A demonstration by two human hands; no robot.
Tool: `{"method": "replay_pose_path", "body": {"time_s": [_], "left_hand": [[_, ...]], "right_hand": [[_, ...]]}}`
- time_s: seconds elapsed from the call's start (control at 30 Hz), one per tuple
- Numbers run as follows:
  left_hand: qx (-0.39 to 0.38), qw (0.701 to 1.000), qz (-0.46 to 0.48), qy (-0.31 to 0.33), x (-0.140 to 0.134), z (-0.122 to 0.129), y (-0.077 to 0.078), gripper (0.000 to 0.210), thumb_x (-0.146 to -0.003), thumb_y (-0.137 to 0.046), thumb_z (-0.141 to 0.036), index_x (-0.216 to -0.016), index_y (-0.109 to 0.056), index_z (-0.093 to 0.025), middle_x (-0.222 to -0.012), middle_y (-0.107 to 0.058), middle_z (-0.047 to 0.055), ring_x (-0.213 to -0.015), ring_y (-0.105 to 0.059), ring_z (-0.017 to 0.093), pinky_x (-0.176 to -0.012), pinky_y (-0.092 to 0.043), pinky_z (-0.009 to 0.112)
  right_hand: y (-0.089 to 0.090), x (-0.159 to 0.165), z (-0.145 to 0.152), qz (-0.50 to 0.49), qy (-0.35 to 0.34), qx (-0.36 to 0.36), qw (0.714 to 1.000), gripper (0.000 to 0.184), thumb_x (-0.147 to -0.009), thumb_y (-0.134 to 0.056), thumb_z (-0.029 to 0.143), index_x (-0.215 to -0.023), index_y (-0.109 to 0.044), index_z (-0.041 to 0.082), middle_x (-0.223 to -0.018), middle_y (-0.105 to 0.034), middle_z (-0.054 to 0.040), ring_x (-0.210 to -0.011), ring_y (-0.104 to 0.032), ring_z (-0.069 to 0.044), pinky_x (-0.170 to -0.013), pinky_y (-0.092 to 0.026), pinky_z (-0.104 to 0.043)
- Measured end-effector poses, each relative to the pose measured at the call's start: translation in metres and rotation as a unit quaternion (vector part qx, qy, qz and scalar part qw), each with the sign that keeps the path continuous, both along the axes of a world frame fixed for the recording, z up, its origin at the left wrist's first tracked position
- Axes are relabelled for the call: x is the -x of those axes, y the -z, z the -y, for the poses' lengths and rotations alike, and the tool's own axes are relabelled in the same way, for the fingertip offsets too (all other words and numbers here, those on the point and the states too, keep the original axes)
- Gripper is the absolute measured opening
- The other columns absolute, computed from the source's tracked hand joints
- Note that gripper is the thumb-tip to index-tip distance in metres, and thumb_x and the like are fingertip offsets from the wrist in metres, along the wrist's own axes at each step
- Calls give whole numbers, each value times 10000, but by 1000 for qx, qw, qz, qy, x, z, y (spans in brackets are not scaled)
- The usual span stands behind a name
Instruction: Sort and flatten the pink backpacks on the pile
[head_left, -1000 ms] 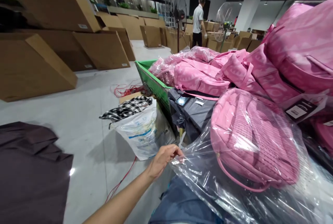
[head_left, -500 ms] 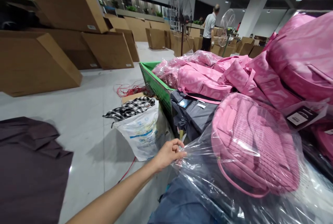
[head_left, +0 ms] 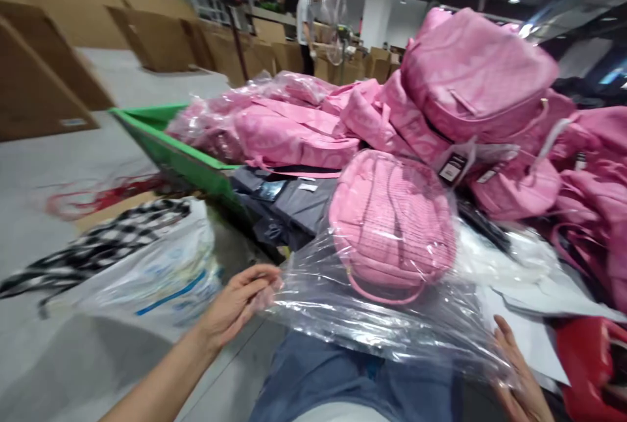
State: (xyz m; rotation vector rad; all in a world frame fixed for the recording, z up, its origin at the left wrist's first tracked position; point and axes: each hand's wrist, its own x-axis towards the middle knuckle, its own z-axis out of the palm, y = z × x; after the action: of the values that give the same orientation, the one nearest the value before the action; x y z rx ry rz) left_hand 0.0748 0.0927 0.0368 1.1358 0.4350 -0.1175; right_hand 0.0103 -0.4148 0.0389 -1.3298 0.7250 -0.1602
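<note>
From the head camera I see my left hand point(head_left: 240, 301) pinching the open edge of a clear plastic bag point(head_left: 343, 304), fingers closed on the film. My right hand point(head_left: 519, 383) lies flat and spread against the bag's lower right corner, gripping nothing. Inside the bag sits a small pink backpack point(head_left: 392, 219), on the counter point(head_left: 529, 337) just in front of my lap, with a heap of pink backpacks point(head_left: 470, 76) behind it and a grey folded bag point(head_left: 298, 200) to its left.

I judge the film thin, slick and crackly, likely to slide between fingers, so a hold on gathered edge beats a flat press. The backpack looks soft, padded and light. It should sag rather than stand stiff, and its looped top handle, low on the near side, seems the safest place to take it.
</note>
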Motion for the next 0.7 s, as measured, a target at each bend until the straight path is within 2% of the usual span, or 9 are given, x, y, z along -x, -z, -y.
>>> {"method": "replay_pose_path", "body": {"time_s": [0.07, 0.17, 0.27, 0.33, 0.4, 0.5, 0.53, 0.63, 0.7], "left_hand": [[50, 998, -38, -24, -1, 3, 5, 464, -439, -928, -188, -863, -746, -147, -833, -777, 59, -710, -706, 151, -592, -573, 129], [97, 995, -25, 5, 3, 3, 8, 692, -365, -966, -173, -1036, -793, -195, -1084, -788, 72, -980, -731, 204, -758, -599, 126], [32, 999, 16, 31, 3, 2, 8, 747, -377, -1009, -256, -1090, -787, -242, -1132, -780, 66, -1078, -719, 240, -852, -601, 167], [-70, 996, 46, 7, -1, 4, 6, 577, -429, -1011, -314, -955, -799, -211, -976, -795, 59, -901, -743, 199, -764, -596, 136], [-111, 991, 61, -33, -8, 8, -1, 371, -536, -969, -323, -817, -780, -170, -782, -765, 46, -702, -716, 160, -646, -587, 122], [28, 997, -5, -69, -17, 15, -18, 126, -785, -715, -156, -888, -764, -102, -837, -773, 98, -706, -740, 176, -620, -620, 162], [93, 991, -43, -85, -19, 18, -24, 205, -822, -593, -72, -954, -751, -71, -921, -780, 134, -768, -760, 177, -643, -626, 157], [208, 961, -100, -153, -18, 28, -36, 460, -777, -350, 101, -1059, -698, -6, -1072, -761, 212, -907, -773, 133, -716, -593, 79], [207, 959, -89, -171, -16, 34, -34, 475, -744, -397, 102, -1084, -699, -34, -1118, -759, 192, -958, -767, 133, -738, -591, 74]], "right_hand": [[-5, 3, -11, 36, 92, -174, 980, 754, -369, -945, 163, -1068, -695, 296, -827, -728, 60, -643, -669, -116, -554, -583, -159], [-4, 15, -18, 79, 133, -260, 953, 677, -354, -893, 53, -986, -717, 222, -870, -761, 4, -688, -710, -112, -642, -612, -143], [0, 26, -18, 133, 93, -220, 962, 788, -394, -944, 77, -1134, -705, 202, -1011, -766, -49, -879, -748, -137, -784, -610, -129], [-4, 24, -20, 140, 90, -161, 973, 774, -420, -983, 113, -1129, -692, 219, -1002, -760, -35, -885, -750, -144, -756, -610, -121], [-13, 18, -23, 125, 119, -118, 978, 723, -374, -1014, 152, -1021, -695, 203, -887, -748, -18, -759, -736, -137, -672, -611, -118], [-24, 8, -24, 116, 133, -138, 975, 797, -291, -1013, 151, -1031, -719, 178, -914, -754, -59, -757, -734, -155, -657, -619, -127], [-25, 6, -23, 124, 126, -155, 972, 821, -303, -1006, 147, -1075, -727, 180, -997, -759, -83, -815, -742, -164, -680, -621, -125], [-12, -1, -21, 149, 118, -188, 964, 729, -398, -993, 188, -1085, -750, 200, -1141, -738, -98, -947, -738, -165, -752, -622, -124], [0, -7, -21, 146, 138, -164, 966, 663, -393, -1008, 259, -1006, -760, 206, -1049, -747, -72, -872, -730, -156, -691, -629, -139]]}}
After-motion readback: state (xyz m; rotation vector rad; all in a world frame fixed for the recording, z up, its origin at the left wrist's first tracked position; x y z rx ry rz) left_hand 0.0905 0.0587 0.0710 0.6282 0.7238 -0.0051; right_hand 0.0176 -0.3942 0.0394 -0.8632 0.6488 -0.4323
